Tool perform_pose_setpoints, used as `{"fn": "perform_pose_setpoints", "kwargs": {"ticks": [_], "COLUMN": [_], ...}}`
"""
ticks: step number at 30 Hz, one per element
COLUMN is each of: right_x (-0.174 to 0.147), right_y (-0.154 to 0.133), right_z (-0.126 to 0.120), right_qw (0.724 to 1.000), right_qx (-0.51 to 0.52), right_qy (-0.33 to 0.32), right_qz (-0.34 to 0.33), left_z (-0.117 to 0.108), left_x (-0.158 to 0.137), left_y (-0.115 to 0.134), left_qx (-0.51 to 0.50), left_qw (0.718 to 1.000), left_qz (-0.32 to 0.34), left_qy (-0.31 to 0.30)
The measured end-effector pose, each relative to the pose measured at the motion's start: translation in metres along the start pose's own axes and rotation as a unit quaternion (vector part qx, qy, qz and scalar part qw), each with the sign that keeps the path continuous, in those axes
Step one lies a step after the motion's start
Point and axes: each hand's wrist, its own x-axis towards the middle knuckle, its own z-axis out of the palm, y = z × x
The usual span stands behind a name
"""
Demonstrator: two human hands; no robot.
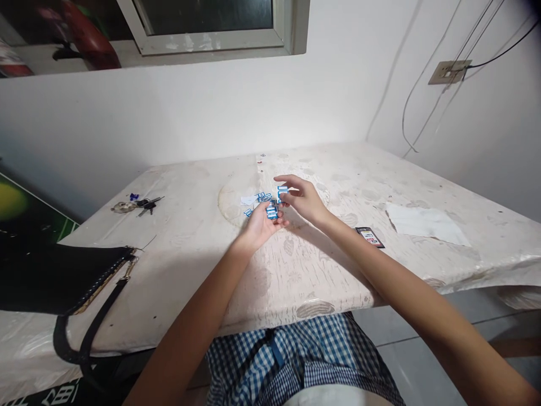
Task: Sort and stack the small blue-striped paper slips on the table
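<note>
Over the middle of the table, my left hand (257, 226) is closed around a few small blue-and-white pieces (271, 212), palm turned up. My right hand (305, 201) pinches another small blue-and-white piece (282, 193) between thumb and fingers, just above and to the right of the left hand. Behind the left hand lies a loose heap of similar blue-and-white pieces (264, 197), partly hidden by the fingers. A small white scrap (247, 200) lies at the heap's left. The pieces are too small for their print to be read.
The table (291, 282) has a patterned plastic cover. Keys (147, 206) lie at the left, with a black bag (63, 276) and its strap nearer me. On the right are a dark-edged card (369, 237) and torn white paper (426, 224). A wall socket (448, 72) has hanging wires.
</note>
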Motion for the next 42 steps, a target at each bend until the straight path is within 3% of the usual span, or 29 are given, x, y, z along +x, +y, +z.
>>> {"fn": "perform_pose_setpoints", "kwargs": {"ticks": [6, 10, 15, 31, 34, 38, 42], "right_x": [-0.004, -0.007, -0.010, -0.010, -0.011, -0.004, -0.015], "right_y": [0.001, 0.007, 0.015, 0.016, 0.021, 0.023, -0.017], "right_z": [0.006, 0.010, 0.012, 0.013, 0.014, 0.012, 0.011], "right_qw": [0.996, 0.996, 0.993, 0.967, 0.967, 0.975, 0.990], "right_qx": [-0.086, -0.062, -0.089, -0.252, -0.252, -0.216, -0.089], "right_qy": [-0.023, -0.058, -0.077, -0.035, -0.030, 0.038, 0.039], "right_qz": [-0.021, 0.012, -0.004, -0.017, -0.015, -0.038, -0.105], "left_z": [0.002, 0.006, 0.006, 0.006, 0.004, -0.001, -0.009], "left_x": [-0.001, -0.003, -0.002, -0.003, -0.001, 0.004, 0.006], "left_y": [-0.002, -0.002, -0.004, -0.007, -0.009, -0.002, 0.016], "left_qx": [0.017, 0.013, 0.001, 0.026, 0.029, 0.026, -0.063], "left_qw": [1.000, 1.000, 1.000, 1.000, 0.999, 0.997, 0.985], "left_qz": [-0.016, -0.007, 0.007, 0.012, 0.015, 0.039, 0.094], "left_qy": [0.008, -0.003, 0.001, 0.009, 0.013, 0.069, 0.133]}}
